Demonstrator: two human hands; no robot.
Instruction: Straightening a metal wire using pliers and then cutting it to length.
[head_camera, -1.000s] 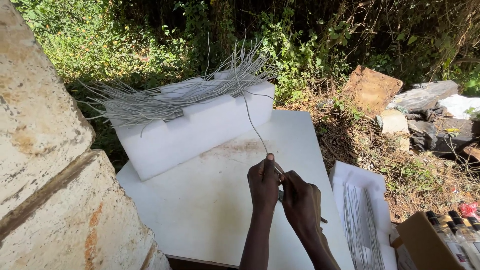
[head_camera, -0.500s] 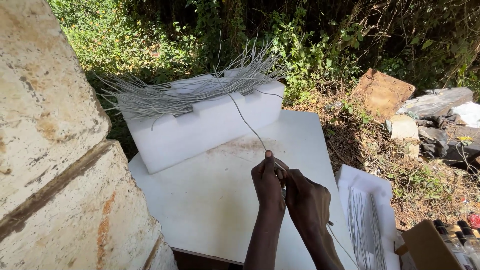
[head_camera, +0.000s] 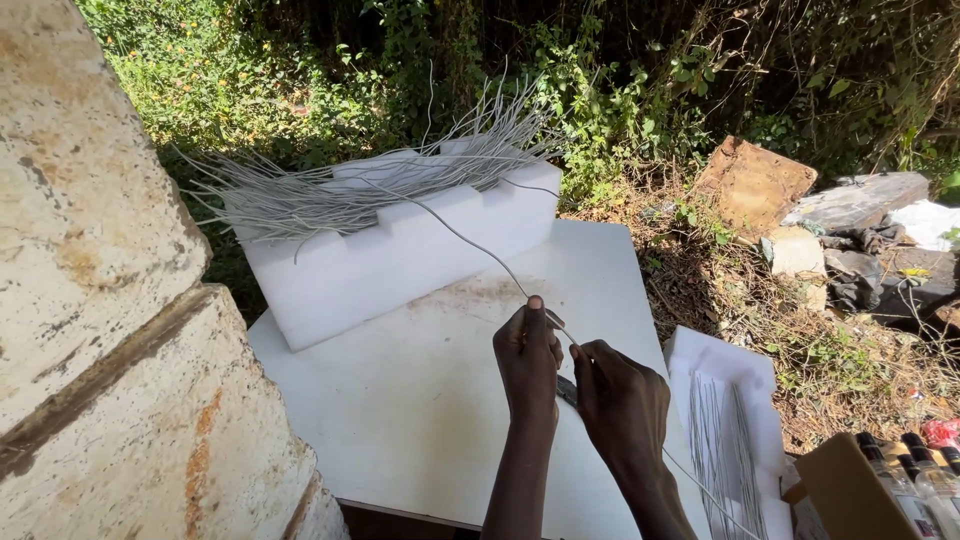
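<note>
My left hand (head_camera: 527, 352) pinches a thin grey wire (head_camera: 455, 233) above a white board (head_camera: 400, 420). The wire runs up and left from my fingers toward a bundle of grey wires (head_camera: 340, 190). That bundle lies across a notched white foam block (head_camera: 400, 262) at the board's far edge. My right hand (head_camera: 622, 400) sits just right of the left, closed on a small dark tool at the same wire. The wire's tail trails down and right past my right wrist.
A large pale stone block (head_camera: 110, 330) fills the left side. A smaller white foam tray with cut wires (head_camera: 725, 425) lies to the right. A cardboard box with bottles (head_camera: 880, 485) is at the lower right. Rubble and bushes lie beyond.
The wire between my hands and the bundle has swung lower and more to the left. Both hands stay together over the board, almost in the same place.
</note>
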